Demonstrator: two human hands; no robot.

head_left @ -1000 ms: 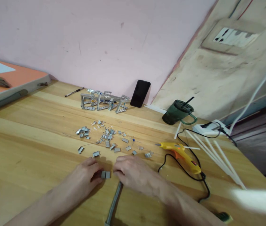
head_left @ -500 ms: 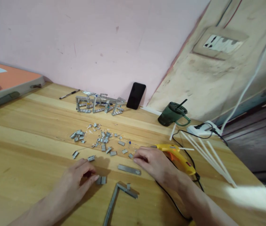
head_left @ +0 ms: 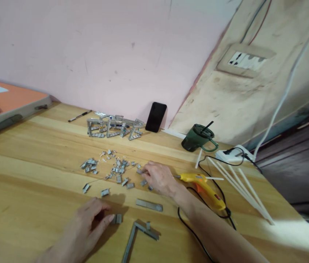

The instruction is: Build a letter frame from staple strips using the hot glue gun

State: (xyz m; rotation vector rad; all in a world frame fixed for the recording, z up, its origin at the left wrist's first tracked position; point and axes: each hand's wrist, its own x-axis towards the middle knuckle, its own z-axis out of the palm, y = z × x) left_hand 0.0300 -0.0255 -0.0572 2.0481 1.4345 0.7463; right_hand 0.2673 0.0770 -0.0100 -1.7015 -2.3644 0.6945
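Observation:
My left hand [head_left: 84, 226] is closed, with thumb and fingers pinching a small folded grey strip piece [head_left: 118, 218] low over the wooden table [head_left: 34, 182]. My right hand [head_left: 160, 178] reaches into the loose pieces, its fingertips pinched on a small flat grey piece [head_left: 139, 171]. To its left lies a scattered heap of small grey pieces [head_left: 120, 168]. Between my hands rests a longer flat grey strip [head_left: 149, 205]. Nearer to me is an angled grey frame [head_left: 129, 239] with a small tab standing on its short arm.
A yellow glue gun [head_left: 205, 188] with a black cord lies right of my right hand, beside white glue sticks [head_left: 242, 188]. At the back stand small grey frames [head_left: 110, 128], a phone [head_left: 156, 117] and a green mug [head_left: 197, 138]. A power strip [head_left: 232, 155] sits at right.
My right hand has moved left and away from me, from beside the glue gun tip to a loose grey piece. My left hand keeps its piece. The view has tilted slightly upward.

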